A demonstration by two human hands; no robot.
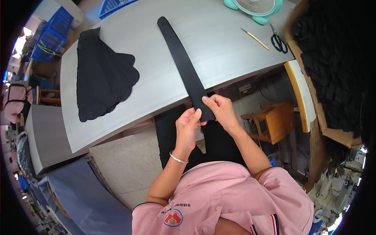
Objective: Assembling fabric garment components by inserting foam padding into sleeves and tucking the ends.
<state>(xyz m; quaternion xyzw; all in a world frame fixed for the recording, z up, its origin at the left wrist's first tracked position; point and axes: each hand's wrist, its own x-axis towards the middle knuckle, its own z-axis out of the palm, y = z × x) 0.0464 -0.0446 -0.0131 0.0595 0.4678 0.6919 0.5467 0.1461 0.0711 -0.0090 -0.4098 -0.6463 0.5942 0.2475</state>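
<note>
A long, narrow black fabric strip [178, 58] lies across the grey table, its near end hanging just past the front edge. My left hand [188, 124] pinches that near end at its lower left corner, thumb on top. On the strip's right side my right hand [220, 109] grips it a little higher, the thumb pressed on the cloth and the other fingers hidden beneath. To the left, a spread pile of black fabric pieces [105, 76] rests on the tabletop, fanned out with rounded ends.
At the table's [156, 86] far right lie black-handled scissors [279, 43] and a thin pointed tool with a yellowish handle [256, 40], near a teal fan [254, 7]. A cardboard box [340, 137] of black pieces stands right. A wooden stool [276, 121] sits below; a blue crate [53, 33] is far left.
</note>
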